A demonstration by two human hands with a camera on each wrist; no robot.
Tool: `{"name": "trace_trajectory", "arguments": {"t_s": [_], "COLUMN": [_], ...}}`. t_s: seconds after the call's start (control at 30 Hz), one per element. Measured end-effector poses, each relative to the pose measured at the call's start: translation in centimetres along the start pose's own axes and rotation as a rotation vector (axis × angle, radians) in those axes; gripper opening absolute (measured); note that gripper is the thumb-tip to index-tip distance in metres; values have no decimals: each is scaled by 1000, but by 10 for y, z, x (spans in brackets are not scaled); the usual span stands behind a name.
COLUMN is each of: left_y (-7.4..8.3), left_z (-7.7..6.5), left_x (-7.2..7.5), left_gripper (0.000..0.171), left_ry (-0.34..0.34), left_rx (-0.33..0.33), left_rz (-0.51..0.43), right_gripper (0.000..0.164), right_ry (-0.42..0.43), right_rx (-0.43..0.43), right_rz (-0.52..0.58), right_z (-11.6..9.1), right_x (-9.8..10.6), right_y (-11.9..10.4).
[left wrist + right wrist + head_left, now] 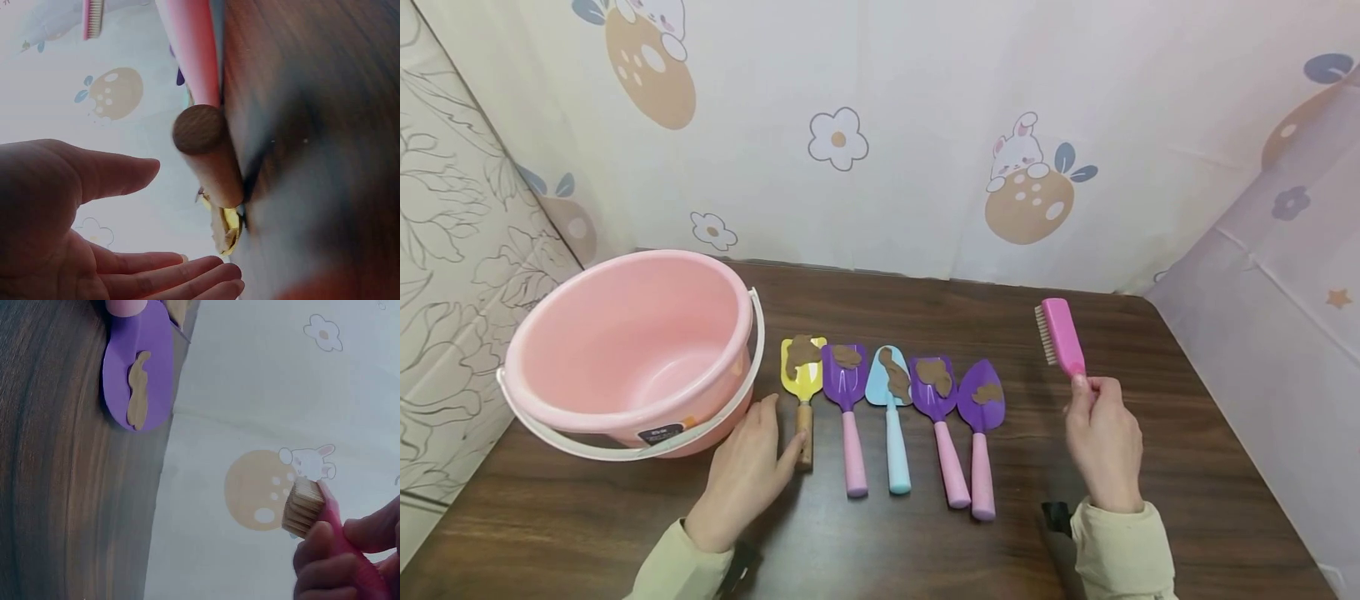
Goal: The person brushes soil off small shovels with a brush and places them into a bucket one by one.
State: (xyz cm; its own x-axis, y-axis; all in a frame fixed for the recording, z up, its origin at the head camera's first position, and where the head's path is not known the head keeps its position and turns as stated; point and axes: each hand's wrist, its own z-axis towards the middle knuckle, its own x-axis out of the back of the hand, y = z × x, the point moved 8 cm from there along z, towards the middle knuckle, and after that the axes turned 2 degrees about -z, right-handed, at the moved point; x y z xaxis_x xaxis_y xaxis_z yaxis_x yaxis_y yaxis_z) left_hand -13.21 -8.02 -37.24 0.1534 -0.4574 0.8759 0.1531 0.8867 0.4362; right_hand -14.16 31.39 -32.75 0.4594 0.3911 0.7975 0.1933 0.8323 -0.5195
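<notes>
My left hand [748, 462] is beside the wooden handle of a yellow toy shovel [804, 385], its fingers extended and thumb apart from them. In the left wrist view a gap shows between the thumb and the wooden handle [209, 159]. My right hand [1105, 442] grips a pink brush [1063, 335] by its handle, raised above the table, bristles facing left. To the yellow shovel's right lie a purple shovel [853, 454] with a pink handle, a light blue shovel [897, 450], another purple shovel [951, 467] and a pointed purple trowel [982, 475]. Brown clay-like patches lie on their blades.
A large pink bucket [625, 325] with a white handle [761, 333] stands at the left, close to my left hand. The dark wooden table [910, 558] ends at a printed curtain [917, 192] behind.
</notes>
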Motion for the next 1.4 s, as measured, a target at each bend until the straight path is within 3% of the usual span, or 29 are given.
{"name": "trace_trajectory", "arguments": {"t_s": [0.27,0.53,0.77,1.17,1.4], "left_y": [-8,-9,-7,-5,-2], "left_z": [3,9,12,16,20], "left_x": [-13,-22,-29,-41,-43], "left_gripper": [60,44,44,35,32], "left_ry": [-99,-135,-173,-191,-158], "left_rx": [77,102,126,155,168], "left_rz": [4,3,-7,-31,-7], "right_gripper": [32,30,29,32,31], "right_ry": [59,82,77,98,109], "right_rx": [35,78,101,93,107], "right_rz": [50,68,84,82,70], "right_z": [-3,-7,-10,-11,-14], "right_x": [6,11,11,11,12], "right_y": [-8,-19,-22,-24,-24]}}
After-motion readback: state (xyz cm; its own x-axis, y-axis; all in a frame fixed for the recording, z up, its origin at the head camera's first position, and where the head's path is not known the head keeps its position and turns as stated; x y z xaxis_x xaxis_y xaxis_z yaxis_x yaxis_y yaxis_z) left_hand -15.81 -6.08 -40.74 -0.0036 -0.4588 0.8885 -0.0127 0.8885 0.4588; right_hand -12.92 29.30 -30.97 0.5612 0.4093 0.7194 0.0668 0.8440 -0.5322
